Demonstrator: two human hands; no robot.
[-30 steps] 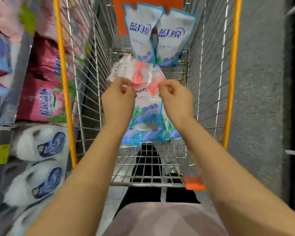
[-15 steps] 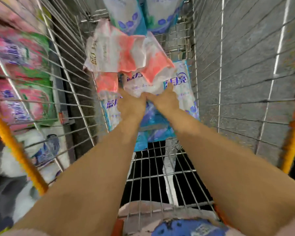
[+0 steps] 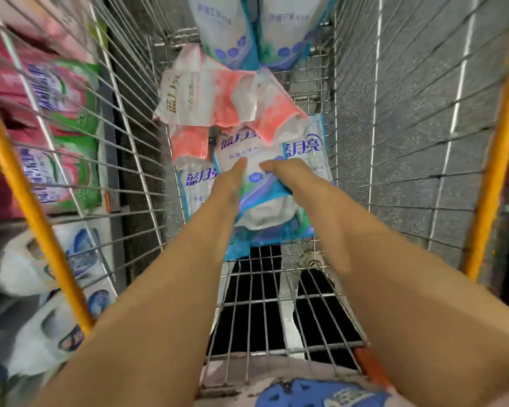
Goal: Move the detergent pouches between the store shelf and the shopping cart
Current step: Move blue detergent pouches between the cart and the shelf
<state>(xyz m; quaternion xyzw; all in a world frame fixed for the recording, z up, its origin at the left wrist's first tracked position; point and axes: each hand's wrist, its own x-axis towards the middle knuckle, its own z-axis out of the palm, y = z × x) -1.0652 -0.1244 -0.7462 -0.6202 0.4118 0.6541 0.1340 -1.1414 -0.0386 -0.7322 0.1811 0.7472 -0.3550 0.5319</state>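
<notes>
Cart floor [image 3: 265, 302] near end open; pouches [image 3: 241, 151] block far end.

views: one, head-worn | position: above the near end of the shopping cart [image 3: 495, 160], over both forearms | facing: forward, steeply down into the basket | range: close; left hand [image 3: 231, 180] and right hand [image 3: 291, 174] mid-frame at a detergent pouch [image 3: 262, 210] | left edge: store shelf [image 3: 9, 223] seen through the wire, blurred

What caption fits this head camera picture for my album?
The left hand and right hand touch a white-and-blue plastic detergent pouch inside the wire shopping cart.
</notes>
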